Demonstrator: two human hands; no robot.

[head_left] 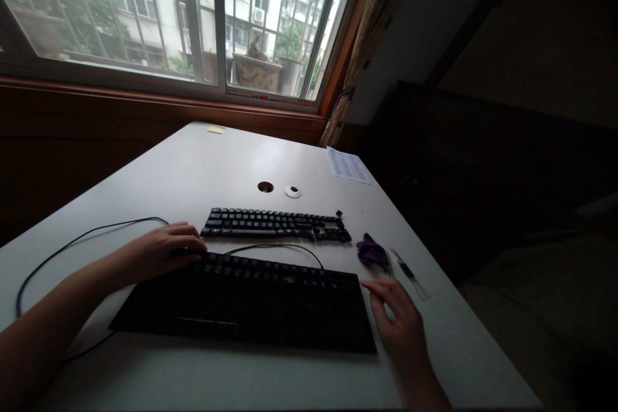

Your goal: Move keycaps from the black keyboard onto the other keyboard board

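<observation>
Keyboard (270, 312): by the worktop's (232, 167) near edge.
My left hand (174, 246): fingers together, at keyboard's far left corner.
My right hand (396, 313): half-curled, by its far right corner.
Grip: I can't tell for either.

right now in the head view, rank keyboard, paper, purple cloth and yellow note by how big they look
1. Keyboard
2. Paper and purple cloth: too close to rank, the cloth being nearer the camera
3. Yellow note
</observation>
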